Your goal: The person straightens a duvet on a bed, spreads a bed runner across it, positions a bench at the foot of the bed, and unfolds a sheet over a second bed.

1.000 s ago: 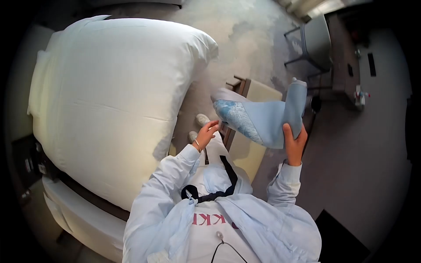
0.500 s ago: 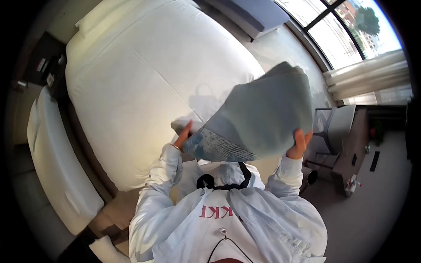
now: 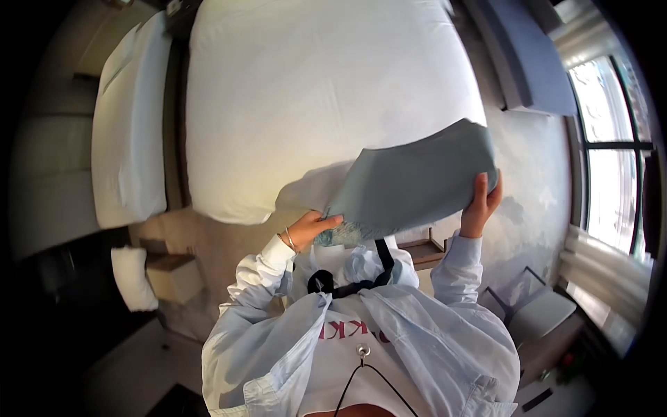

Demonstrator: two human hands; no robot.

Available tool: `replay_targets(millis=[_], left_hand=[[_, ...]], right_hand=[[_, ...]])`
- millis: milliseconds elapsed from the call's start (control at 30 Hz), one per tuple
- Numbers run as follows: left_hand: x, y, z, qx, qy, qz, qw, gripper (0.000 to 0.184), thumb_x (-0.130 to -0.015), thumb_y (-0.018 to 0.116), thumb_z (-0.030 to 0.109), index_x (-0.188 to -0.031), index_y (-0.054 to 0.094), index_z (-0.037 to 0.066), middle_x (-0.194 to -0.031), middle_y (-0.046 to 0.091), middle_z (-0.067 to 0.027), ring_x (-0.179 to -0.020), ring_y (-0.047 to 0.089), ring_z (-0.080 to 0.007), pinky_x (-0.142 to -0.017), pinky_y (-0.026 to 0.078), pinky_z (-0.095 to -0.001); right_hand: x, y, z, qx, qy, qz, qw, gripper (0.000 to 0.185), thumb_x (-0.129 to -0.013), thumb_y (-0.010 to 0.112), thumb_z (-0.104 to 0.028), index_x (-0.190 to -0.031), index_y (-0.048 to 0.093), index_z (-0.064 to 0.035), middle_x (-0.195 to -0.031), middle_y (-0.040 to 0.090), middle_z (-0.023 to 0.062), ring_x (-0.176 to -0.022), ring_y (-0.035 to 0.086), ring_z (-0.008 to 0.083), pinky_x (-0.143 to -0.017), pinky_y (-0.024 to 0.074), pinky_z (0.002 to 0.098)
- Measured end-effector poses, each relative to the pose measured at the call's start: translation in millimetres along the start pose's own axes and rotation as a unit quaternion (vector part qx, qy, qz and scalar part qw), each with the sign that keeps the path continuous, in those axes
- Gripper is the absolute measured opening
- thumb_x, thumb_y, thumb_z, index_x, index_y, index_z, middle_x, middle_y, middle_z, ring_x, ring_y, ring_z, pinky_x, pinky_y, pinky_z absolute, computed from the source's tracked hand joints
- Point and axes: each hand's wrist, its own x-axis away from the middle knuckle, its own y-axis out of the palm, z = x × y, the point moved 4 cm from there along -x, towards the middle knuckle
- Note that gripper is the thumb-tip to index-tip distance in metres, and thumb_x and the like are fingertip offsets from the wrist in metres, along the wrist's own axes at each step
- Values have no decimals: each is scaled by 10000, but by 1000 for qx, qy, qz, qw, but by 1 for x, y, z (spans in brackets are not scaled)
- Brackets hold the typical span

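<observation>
A folded grey-blue cloth [image 3: 417, 177] is held up in front of my body, over the near edge of the white-covered bed [image 3: 326, 76]. Along its lower left edge a strip of blue patterned fabric shows. My left hand [image 3: 307, 231] pinches the cloth's lower left corner, thumb on top and the other fingers underneath, mostly hidden. At the opposite end, my right hand [image 3: 481, 203] grips the right edge with the thumb on the near face. The cloth casts a shadow on the bed's corner.
A second white-covered bed [image 3: 132, 132] stands at left, with a white pillow [image 3: 133, 278] and a box-like stand [image 3: 174, 276] nearer. At right are a grey-blue sofa [image 3: 524, 59], a window [image 3: 608, 104], curtains [image 3: 601, 260] and a chair [image 3: 542, 313]. A wooden frame [image 3: 427, 254] shows beyond my chest.
My view has swung so the bed now lies straight ahead. The cloth has been lowered and tilted flatter, showing less of its patterned strip. Both hands still hold it.
</observation>
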Motion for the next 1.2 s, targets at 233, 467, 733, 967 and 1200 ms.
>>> replay_targets(millis=[233,467,733,967,1200], left_hand=[[53,-32,29,8,189,254,948,327,-857,488,336,-688,526,59,-631,428,77,-593,350,-27,-532,298,-184],[97,-28,66,-31,363,366,856,409,-880,447,326,-605,361,35,-577,271,82,-560,218,-42,-478,193,-207],[135,-41,52,-35,388,459,798,404,-869,475,303,-608,394,5,-531,266,72,-524,215,-47,-442,182,-226],[146,-39,55,-77,406,496,764,394,-869,476,299,-620,403,2,-537,276,66,-529,221,-49,-442,186,-222],[167,-40,88,-62,445,509,734,381,-877,460,301,-606,358,53,-571,257,79,-544,211,-42,-453,181,-218]], right_hand=[[-20,52,-32,48,-104,-19,993,206,-840,520,-215,-810,509,-12,-734,496,-10,-663,416,59,-596,343,186],[-31,57,-56,66,-70,-27,995,222,-838,529,-223,-834,526,0,-743,520,6,-680,434,69,-620,354,188],[-23,85,-64,67,-71,-85,992,208,-818,555,-186,-818,518,19,-690,516,15,-633,427,62,-554,356,191],[-26,89,-62,69,-77,-97,990,237,-827,548,-191,-694,459,-17,-586,417,-32,-532,334,25,-443,261,178],[-34,64,-45,65,-68,-93,991,345,-816,567,-143,-591,312,-87,-493,264,-87,-461,194,-6,-400,114,199]])
